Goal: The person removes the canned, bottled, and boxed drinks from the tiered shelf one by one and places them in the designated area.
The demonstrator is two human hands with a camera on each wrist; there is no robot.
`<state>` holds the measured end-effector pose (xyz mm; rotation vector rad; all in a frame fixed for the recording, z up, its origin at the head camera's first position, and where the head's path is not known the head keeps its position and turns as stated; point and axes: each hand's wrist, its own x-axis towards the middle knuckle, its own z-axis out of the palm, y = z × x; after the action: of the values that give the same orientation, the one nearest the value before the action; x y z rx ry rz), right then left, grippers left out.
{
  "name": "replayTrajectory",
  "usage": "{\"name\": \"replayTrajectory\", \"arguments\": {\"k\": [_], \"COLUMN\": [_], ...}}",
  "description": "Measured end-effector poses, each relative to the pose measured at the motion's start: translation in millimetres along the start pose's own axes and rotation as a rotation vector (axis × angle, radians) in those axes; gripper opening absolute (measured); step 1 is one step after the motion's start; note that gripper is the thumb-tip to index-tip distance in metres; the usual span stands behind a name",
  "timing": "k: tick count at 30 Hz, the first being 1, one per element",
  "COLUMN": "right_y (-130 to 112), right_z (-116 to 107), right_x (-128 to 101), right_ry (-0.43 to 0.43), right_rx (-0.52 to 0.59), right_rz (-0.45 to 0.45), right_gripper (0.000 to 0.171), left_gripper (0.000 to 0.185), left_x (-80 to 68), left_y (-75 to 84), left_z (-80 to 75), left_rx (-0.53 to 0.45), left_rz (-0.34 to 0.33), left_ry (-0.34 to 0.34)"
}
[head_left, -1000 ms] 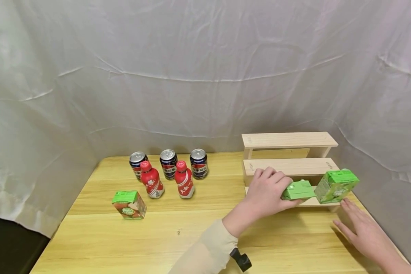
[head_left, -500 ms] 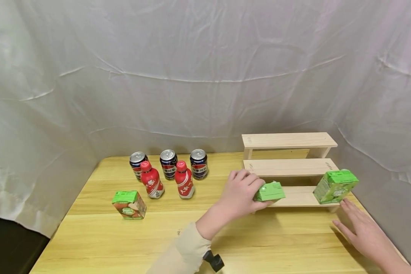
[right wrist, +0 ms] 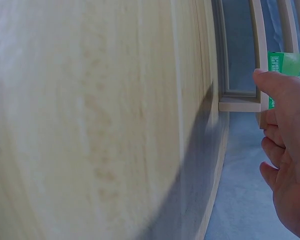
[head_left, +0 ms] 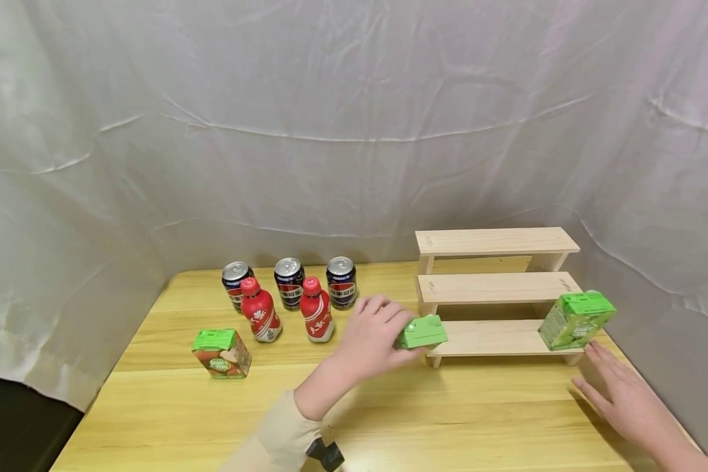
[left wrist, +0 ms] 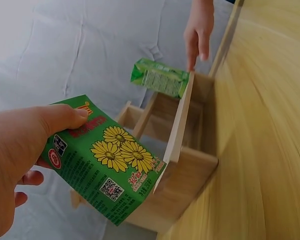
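Observation:
My left hand (head_left: pixel 368 341) grips a green drink carton (head_left: pixel 423 332) at the left end of a three-tier wooden shelf (head_left: pixel 490 337). Yellow flowers are printed on this carton's side in the left wrist view, where my thumb (left wrist: pixel 65 117) presses on its face. A second green carton (head_left: pixel 578 321) stands upright at the right end of the lowest tier. Beside that end, my right hand (head_left: pixel 631 400) holds nothing, its fingertips right at the shelf's front corner. In the right wrist view, the standing carton (right wrist: pixel 292 65) is partly hidden behind that hand.
Left of the shelf stand several drinks: dark blue cola cans (head_left: pixel 342 283) at the back, two red bottles (head_left: pixel 317 311) before them, and a red-and-green carton (head_left: pixel 221 354) nearer me. Grey cloth (head_left: pixel 354 131) hangs behind and beside the wooden table (head_left: pixel 448 419).
My left hand has carried its green carton leftward along the lowest tier, from beside the standing carton to the shelf's left end. My right hand has stayed put.

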<state>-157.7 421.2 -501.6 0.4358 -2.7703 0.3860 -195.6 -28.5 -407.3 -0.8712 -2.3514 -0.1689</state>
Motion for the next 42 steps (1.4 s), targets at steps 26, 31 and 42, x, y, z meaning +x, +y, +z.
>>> {"name": "replayTrajectory", "arguments": {"k": [26,31,42], "right_y": [-1.3,-1.2,-0.7], "right_z": [-0.3,-0.9,0.6], "right_x": [-0.2,-1.1,-1.1], "right_ry": [-0.028,-0.039,-0.036], "right_rx": [-0.008,-0.009,-0.004], "right_rz": [0.019,0.033,0.035], "right_gripper": [0.073,0.073,0.073], "left_gripper": [0.049,0.046,0.051], "left_x": [-57.8,-67.2,-85.2], "left_y": [-48.1,-55.7,-70.9], "left_z": [-45.1,-51.2,-61.4], "left_rx": [0.087,0.112,0.128], "left_rz": [0.044,0.059,0.086], "left_ry": [-0.074,-0.119,-0.229]}}
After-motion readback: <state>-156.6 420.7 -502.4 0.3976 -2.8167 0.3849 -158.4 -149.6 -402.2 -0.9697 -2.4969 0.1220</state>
